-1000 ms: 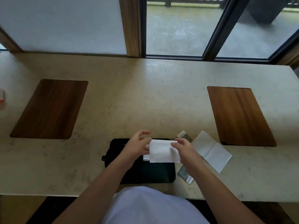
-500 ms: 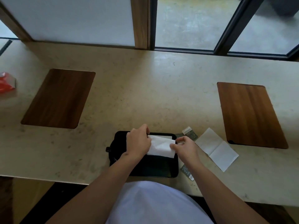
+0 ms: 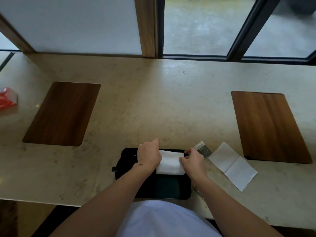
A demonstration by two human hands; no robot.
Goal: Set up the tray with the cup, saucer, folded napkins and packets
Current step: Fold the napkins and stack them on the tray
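Early going. Folded napkin (image 3: 170,162) lying on far part of tray (image 3: 172,189), left hand (image 3: 149,156) and right hand (image 3: 193,160) curled on its ends. Second napkin (image 3: 233,165) unfolded, packets (image 3: 203,150) off-tray right. No cup or saucer visible.

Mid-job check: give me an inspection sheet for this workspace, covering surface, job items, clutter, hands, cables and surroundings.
Surface: pale stone counter with two inset wooden panels, left and right.
Job's things: black tray at the near edge; folded white napkin on its far part; second napkin lying opened on the counter right of the tray; packet beside the tray's far right corner. No cup or saucer in view.
Clutter: red box at the far left.
Hands: left hand and right hand both on the folded napkin's ends; grip not clear.
Cables: nothing seen.
Surroundings: window frames behind the counter, paving outside.
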